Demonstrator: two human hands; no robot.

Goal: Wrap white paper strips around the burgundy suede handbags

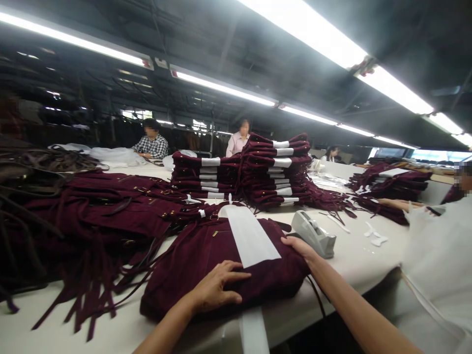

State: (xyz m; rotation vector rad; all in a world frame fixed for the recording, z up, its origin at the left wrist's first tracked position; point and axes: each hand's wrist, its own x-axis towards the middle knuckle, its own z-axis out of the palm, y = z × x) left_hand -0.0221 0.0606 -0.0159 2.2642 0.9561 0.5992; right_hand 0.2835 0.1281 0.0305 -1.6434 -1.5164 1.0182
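Observation:
A burgundy fabric bag [191, 255] lies flat at the table's near edge. Across its top runs a wide white paper strip [252, 233], and a white strip end [254, 329] hangs below the bag's front edge. My left hand [221, 285] rests on the front of the bag, fingers spread, the fingertips close to the paper. At the bag's right side, my right hand [300, 249] grips its edge; some of these fingers are hidden. Just beyond that hand stands a grey tape dispenser [313, 233].
Burgundy bags with white bands form two stacks [276, 172] behind. A heap of unbanded bags [121, 206] with dangling straps lies left. White plastic pieces [374, 233] lie on the right. A co-worker in white [438, 260] stands close by; other people sit or stand farther back.

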